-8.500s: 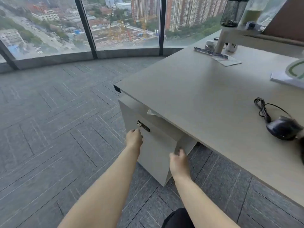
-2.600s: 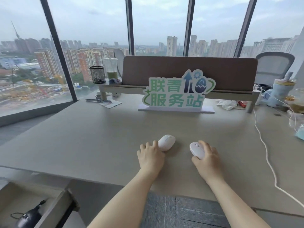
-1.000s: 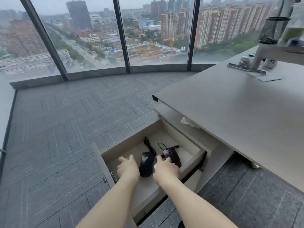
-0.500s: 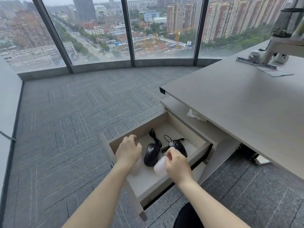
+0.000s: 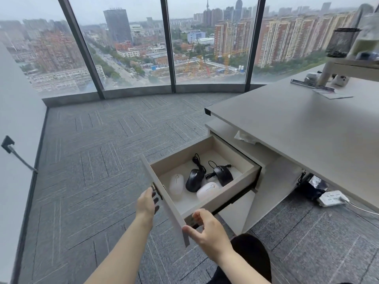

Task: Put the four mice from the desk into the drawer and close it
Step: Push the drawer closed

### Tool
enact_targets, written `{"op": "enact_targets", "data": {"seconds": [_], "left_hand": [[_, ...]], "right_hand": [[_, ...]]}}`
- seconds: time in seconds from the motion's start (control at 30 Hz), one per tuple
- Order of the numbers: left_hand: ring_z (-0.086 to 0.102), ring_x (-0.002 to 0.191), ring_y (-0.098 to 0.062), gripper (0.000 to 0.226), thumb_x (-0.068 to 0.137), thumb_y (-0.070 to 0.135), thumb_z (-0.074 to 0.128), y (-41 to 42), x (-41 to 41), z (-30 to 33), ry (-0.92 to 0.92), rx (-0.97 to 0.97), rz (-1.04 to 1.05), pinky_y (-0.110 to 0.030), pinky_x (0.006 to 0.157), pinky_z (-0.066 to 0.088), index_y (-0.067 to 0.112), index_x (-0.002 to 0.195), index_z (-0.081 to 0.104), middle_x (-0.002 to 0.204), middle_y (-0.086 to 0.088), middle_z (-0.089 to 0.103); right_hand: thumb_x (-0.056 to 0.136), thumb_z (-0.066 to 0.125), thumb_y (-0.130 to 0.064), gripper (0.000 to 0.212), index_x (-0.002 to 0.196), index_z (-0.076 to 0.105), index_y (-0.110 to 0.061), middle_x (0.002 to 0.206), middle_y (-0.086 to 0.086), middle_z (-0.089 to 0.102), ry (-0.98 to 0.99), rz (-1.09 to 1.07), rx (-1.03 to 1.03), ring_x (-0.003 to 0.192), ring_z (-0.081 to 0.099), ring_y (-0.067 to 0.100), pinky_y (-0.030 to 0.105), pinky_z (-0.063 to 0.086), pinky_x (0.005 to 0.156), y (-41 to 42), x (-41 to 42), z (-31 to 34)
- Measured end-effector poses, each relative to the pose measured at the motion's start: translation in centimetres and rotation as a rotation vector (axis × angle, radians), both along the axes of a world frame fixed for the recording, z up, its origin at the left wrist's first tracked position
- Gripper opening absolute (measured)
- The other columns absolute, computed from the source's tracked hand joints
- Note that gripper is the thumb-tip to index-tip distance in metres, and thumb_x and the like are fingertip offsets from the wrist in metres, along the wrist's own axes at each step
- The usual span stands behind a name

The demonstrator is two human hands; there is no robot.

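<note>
The beige drawer (image 5: 235,183) under the desk stands pulled out. Inside lie two white mice (image 5: 176,184) (image 5: 207,190) and two black wired mice (image 5: 194,180) (image 5: 223,175), close together. My left hand (image 5: 146,203) rests flat against the outside of the drawer's front panel (image 5: 174,214), by the lock near its upper end. My right hand (image 5: 207,228) is at the panel's lower end, thumb on the outer face, fingers curled round its edge. Neither hand holds a mouse.
The desk top (image 5: 297,128) overhangs the drawer cabinet on the right; a crumpled tissue (image 5: 245,138) lies on the cabinet top. A power strip (image 5: 332,198) and black bag sit on the floor under the desk. Grey carpet spreads left toward the windows.
Both hands have left the inside of the drawer and come to its front panel. The two white mice, held half a second ago, now lie in the drawer beside the black ones.
</note>
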State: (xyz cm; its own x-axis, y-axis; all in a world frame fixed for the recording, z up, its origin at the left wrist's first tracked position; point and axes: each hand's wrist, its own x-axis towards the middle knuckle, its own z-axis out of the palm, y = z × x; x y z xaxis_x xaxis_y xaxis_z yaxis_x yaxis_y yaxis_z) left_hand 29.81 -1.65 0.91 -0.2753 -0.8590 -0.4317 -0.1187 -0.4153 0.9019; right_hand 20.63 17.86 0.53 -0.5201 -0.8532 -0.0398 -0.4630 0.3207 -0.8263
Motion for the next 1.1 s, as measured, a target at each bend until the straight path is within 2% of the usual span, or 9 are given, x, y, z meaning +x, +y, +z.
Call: {"op": "enact_targets", "data": {"seconds": [0.1, 0.2, 0.43, 0.57, 0.67, 0.73, 0.83, 0.97, 1.1], "left_hand": [[0.056, 0.12, -0.022, 0.047, 0.099, 0.038, 0.031, 1.1, -0.4, -0.2, 0.125, 0.07, -0.035, -0.036, 0.092, 0.046, 0.016, 0.135, 0.053, 0.132, -0.005, 0.06], [0.057, 0.119, -0.02, 0.046, 0.099, 0.037, 0.032, 1.7, -1.1, 0.1, 0.197, 0.105, -0.02, -0.036, 0.092, 0.048, 0.017, 0.134, 0.054, 0.132, -0.004, 0.06], [0.051, 0.126, -0.017, 0.047, 0.1, 0.039, 0.03, 2.0, -4.7, 0.2, 0.226, 0.147, -0.115, -0.037, 0.087, 0.05, 0.021, 0.138, 0.049, 0.135, 0.0, 0.055], [0.046, 0.132, -0.014, 0.05, 0.098, 0.044, 0.032, 2.7, -8.7, 0.1, 0.261, 0.16, -0.185, -0.042, 0.106, 0.041, 0.023, 0.143, 0.045, 0.141, 0.003, 0.051], [0.041, 0.136, -0.011, 0.053, 0.098, 0.045, 0.031, 3.2, -12.0, -0.2, 0.273, 0.166, -0.227, -0.041, 0.111, 0.034, 0.025, 0.146, 0.04, 0.146, 0.005, 0.047], [0.04, 0.137, -0.01, 0.053, 0.098, 0.045, 0.03, 3.4, -14.2, -0.3, 0.275, 0.171, -0.257, -0.038, 0.109, 0.033, 0.025, 0.146, 0.039, 0.148, 0.005, 0.046], [0.04, 0.137, -0.01, 0.053, 0.098, 0.045, 0.03, 3.7, -17.0, -0.2, 0.289, 0.176, -0.286, -0.038, 0.108, 0.033, 0.024, 0.145, 0.041, 0.147, 0.007, 0.046], [0.04, 0.137, -0.011, 0.051, 0.098, 0.043, 0.031, 5.1, -20.9, -0.2, 0.341, 0.206, -0.298, -0.039, 0.109, 0.034, 0.023, 0.144, 0.042, 0.145, 0.006, 0.046], [0.041, 0.136, -0.013, 0.049, 0.099, 0.043, 0.03, 6.2, -23.9, -0.3, 0.369, 0.257, -0.299, -0.043, 0.11, 0.032, 0.021, 0.141, 0.045, 0.143, 0.006, 0.048]], "right_hand": [[0.071, 0.067, -0.065, 0.038, 0.09, 0.046, -0.04, 0.097, -0.017, 0.058, 0.031, -0.002, 0.045, 0.087, 0.058, 0.004, 0.023, 0.048, 0.076, -0.4, 1.2, 0.0], [0.075, 0.069, -0.057, 0.035, 0.092, 0.05, -0.033, 0.096, -0.014, 0.06, 0.042, -0.062, 0.065, 0.083, 0.058, 0.005, 0.025, 0.048, 0.072, -1.0, 1.4, -0.2], [0.076, 0.067, -0.05, 0.028, 0.09, 0.052, -0.031, 0.092, -0.01, 0.063, -0.008, -0.227, 0.084, 0.079, 0.06, 0.006, 0.03, 0.053, 0.068, -0.8, -1.9, -0.9], [0.078, 0.067, -0.05, 0.029, 0.093, 0.053, -0.03, 0.094, -0.011, 0.064, -0.01, -0.329, 0.094, 0.08, 0.06, 0.009, 0.031, 0.051, 0.068, 0.0, -5.4, -0.6], [0.082, 0.067, -0.049, 0.029, 0.096, 0.052, -0.029, 0.097, -0.008, 0.063, -0.022, -0.393, 0.114, 0.08, 0.059, 0.01, 0.028, 0.044, 0.062, 0.5, -7.9, -0.1], [0.083, 0.066, -0.049, 0.034, 0.103, 0.054, -0.024, 0.101, -0.006, 0.063, -0.024, -0.448, 0.134, 0.08, 0.058, 0.011, 0.028, 0.042, 0.061, 0.8, -9.6, -0.1], [0.082, 0.066, -0.052, 0.053, 0.12, 0.054, -0.017, 0.109, 0.0, 0.062, -0.07, -0.543, 0.164, 0.088, 0.057, 0.018, 0.031, 0.046, 0.07, 1.1, -12.0, -0.3], [0.079, 0.066, -0.059, 0.088, 0.145, 0.034, -0.01, 0.141, 0.012, 0.05, -0.13, -0.67, 0.167, 0.125, 0.051, 0.029, 0.039, 0.046, 0.096, 1.6, -15.1, -1.1], [0.079, 0.065, -0.059, 0.099, 0.149, 0.023, -0.004, 0.151, 0.019, 0.037, -0.113, -0.754, 0.179, 0.134, 0.044, 0.033, 0.042, 0.045, 0.102, 1.8, -17.9, -1.2]]}}
